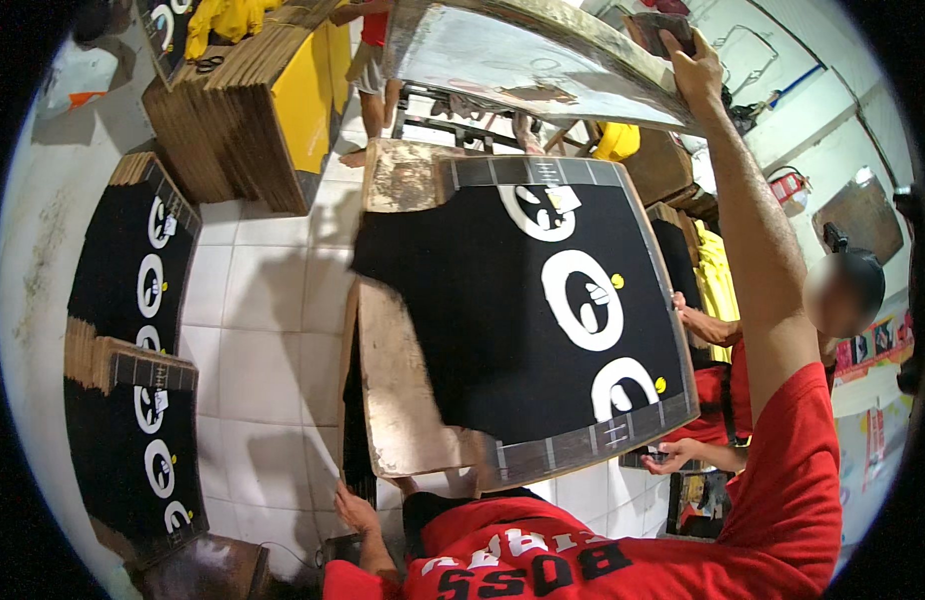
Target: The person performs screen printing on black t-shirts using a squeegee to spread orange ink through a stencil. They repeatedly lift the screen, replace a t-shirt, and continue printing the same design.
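Head cam, fisheye, looks steeply down, close over print board (523,320).

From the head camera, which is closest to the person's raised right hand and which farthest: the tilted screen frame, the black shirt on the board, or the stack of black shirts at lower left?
1. Screen frame: the right hand grips its upper right edge.
2. Black shirt on the board: centre, below the frame.
3. Stack of black shirts: far lower left, across the tiled floor.

The right hand's (695,62) fingers hide behind the raised screen frame (533,60); the co-worker's face is blurred.
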{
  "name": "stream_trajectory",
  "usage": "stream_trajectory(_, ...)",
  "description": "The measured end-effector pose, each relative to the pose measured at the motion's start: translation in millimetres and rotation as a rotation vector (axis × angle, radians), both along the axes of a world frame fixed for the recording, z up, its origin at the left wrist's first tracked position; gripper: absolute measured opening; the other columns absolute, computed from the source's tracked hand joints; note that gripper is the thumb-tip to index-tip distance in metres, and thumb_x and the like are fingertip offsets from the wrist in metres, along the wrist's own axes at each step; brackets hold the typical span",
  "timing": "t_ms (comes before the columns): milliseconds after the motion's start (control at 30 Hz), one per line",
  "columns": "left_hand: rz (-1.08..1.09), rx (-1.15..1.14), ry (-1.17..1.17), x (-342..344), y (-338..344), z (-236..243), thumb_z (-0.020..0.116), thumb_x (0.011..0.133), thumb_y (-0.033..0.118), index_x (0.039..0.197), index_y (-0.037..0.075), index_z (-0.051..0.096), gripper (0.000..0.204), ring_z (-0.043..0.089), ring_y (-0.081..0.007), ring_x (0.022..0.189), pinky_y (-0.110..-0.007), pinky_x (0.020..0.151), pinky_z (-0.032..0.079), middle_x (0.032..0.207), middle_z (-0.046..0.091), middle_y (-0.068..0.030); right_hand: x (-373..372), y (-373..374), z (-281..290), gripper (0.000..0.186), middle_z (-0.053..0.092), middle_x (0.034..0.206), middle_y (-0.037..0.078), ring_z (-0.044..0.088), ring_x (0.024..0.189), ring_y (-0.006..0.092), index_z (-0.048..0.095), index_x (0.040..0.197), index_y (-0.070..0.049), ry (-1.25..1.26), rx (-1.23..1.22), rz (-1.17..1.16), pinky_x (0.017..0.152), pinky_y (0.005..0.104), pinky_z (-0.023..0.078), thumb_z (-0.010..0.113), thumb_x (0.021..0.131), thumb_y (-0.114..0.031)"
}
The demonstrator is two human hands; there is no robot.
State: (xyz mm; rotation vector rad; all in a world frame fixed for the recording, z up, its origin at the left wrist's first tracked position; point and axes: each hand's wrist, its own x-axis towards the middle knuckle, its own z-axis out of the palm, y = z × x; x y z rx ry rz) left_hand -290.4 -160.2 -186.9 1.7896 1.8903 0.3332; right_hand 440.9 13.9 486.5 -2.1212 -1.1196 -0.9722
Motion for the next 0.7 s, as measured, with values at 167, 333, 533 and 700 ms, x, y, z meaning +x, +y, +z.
stream_trajectory(167, -0.034, 0.036, -0.040, 3.2, 14.4, 10.4, 0.056, 0.096, 0.000, 0.153, 0.009, 0.046, 0.059, 0.059, -0.0468, 0.115, -0.054, 0.097, 0.046, 0.127, 0.061, -0.0266, -19.9, 0.2, -3.8, 0.044, 0.073, 0.119, 0.016, 0.069, 0.109, 0.0268, 0.066, 0.132, -0.008, 0.189, 0.138, 0.138, 0.095, 0.0367, 0.053, 0.075, 0.092, -0.024)
stream_trajectory(333, 0.020, -0.103, -0.115, 4.4, 43.2, 7.6, 0.057, 0.096, 0.000, 0.144, 0.003, 0.054, 0.048, 0.063, -0.0468, 0.114, -0.050, 0.098, 0.049, 0.128, 0.065, -0.0286, -31.7, 0.3, -2.0, 0.045, 0.072, 0.124, 0.016, 0.067, 0.115, 0.0290, 0.066, 0.133, -0.007, 0.077, 0.084, -0.059, 0.097, 0.0389, 0.052, 0.073, 0.094, -0.028)
stream_trajectory(533, 0.013, -0.044, 0.091, -6.3, 83.1, 6.2, 0.060, 0.091, 0.000, 0.119, 0.000, 0.066, 0.028, 0.071, -0.0431, 0.097, -0.048, 0.079, 0.054, 0.110, 0.073, -0.0231, -18.9, 6.0, -3.1, 0.041, 0.075, 0.113, 0.016, 0.070, 0.104, 0.0283, 0.068, 0.127, -0.006, 0.060, 0.165, 0.068, 0.089, 0.0406, 0.054, 0.074, 0.094, -0.030)
stream_trajectory(700, -0.008, 0.293, 0.197, 18.6, 152.8, 65.7, 0.063, 0.101, 0.026, 0.099, 0.004, 0.064, 0.023, 0.066, -0.0431, 0.087, -0.054, 0.072, 0.050, 0.092, 0.069, -0.0205, -7.0, 17.4, 11.4, 0.037, 0.075, 0.107, 0.016, 0.070, 0.101, 0.0289, 0.069, 0.122, -0.007, 0.066, 0.101, -0.002, 0.086, 0.0416, 0.054, 0.075, 0.092, -0.029)
